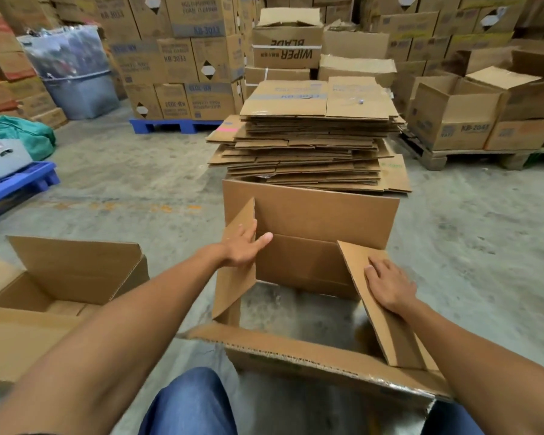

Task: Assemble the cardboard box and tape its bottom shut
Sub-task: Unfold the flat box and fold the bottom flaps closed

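Note:
An opened brown cardboard box (pixel 311 215) stands on the concrete floor in front of me, its flaps up and the floor showing through its middle. My left hand (pixel 244 246) rests flat against the left short flap (pixel 234 268), fingers spread over its edge. My right hand (pixel 388 285) presses flat on the right short flap (pixel 377 312), which tilts inward. The far long flap stands upright and the near long flap (pixel 296 350) lies toward me. No tape is in view.
A tall stack of flattened cartons (pixel 311 139) sits just behind the box. Another open box (pixel 60 277) stands at my left. Pallets of stacked cartons (pixel 182 58) line the back, open cartons (pixel 459 114) at right, a blue pallet (pixel 16 186) at far left.

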Motion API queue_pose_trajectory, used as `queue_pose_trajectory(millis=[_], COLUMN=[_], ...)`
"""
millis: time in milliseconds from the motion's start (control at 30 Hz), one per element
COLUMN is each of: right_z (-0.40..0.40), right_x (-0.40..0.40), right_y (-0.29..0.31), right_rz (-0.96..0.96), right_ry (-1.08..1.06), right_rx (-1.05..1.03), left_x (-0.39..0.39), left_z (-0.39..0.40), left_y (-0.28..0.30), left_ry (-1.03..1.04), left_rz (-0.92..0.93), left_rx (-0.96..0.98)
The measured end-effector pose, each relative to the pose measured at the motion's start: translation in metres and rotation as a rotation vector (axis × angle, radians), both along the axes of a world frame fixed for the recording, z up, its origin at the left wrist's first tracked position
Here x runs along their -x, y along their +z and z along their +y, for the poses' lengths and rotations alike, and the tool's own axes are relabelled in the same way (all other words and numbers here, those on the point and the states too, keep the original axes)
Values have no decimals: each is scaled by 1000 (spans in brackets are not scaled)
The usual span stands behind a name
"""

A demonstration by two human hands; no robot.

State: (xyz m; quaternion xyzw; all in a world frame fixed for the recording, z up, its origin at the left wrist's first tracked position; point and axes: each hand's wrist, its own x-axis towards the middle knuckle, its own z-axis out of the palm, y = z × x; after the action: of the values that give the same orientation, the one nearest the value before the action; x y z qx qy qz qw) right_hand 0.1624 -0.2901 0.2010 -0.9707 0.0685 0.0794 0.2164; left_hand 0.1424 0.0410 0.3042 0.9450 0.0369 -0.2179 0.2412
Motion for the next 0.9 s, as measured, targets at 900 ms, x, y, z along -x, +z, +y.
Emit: queue_pose_trajectory(millis=[900], right_z=[12], right_x=[-12], right_y=[94], right_rz=[-700], right_ry=[164], right_rx=[246], left_x=[46], left_z=[-60], left_y=[-76], left_ry=[-439], left_rz=[232], left_rx=[-413])
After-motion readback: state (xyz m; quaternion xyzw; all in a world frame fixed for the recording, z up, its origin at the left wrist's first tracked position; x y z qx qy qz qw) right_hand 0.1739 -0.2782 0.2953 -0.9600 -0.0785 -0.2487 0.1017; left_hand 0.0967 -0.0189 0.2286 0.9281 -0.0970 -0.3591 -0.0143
